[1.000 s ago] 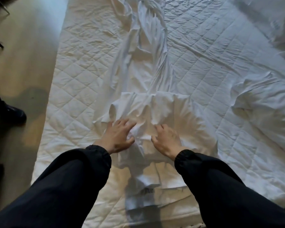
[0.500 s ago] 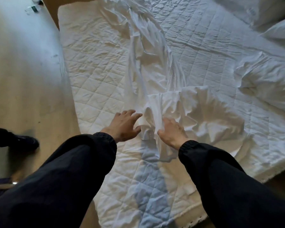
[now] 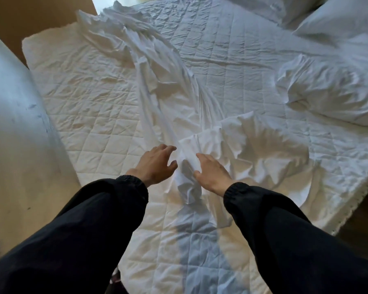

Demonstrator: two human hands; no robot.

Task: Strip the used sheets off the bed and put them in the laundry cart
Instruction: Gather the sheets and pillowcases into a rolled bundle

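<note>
Far left: pale floor (image 3: 19, 145), smooth and a bit shiny. Next to it, the bed (image 3: 89, 107), its top white and quilted, stitched in squares, full of small wrinkles.

Left sleeve (image 3: 83, 230), black and puffy, with a tight cuff. Left hand (image 3: 155, 164) low over the bed, fingers spread and loose, gripping nothing, fingertips just beside the edge of the sheet.

In the middle, the sheet (image 3: 168, 92): thin, white and soft. Runs as a long twisted rope from the far left corner of the bed down to the hands, then spreads to the right in a wide crumpled fan. Between the two hands, a small bunched lump of it, standing up from the bed.

Right hand (image 3: 212, 175) against that lump, thumb on the fold, fingers reaching into the cloth. Hard to tell whether pinching or just lying there. Right sleeve (image 3: 285, 240), black like the other.

Farther right, a fat white pillow (image 3: 327, 92), soft and creased, on the bed, well apart from the hands. Top right, a far pillow (image 3: 344, 20), smoother.
</note>
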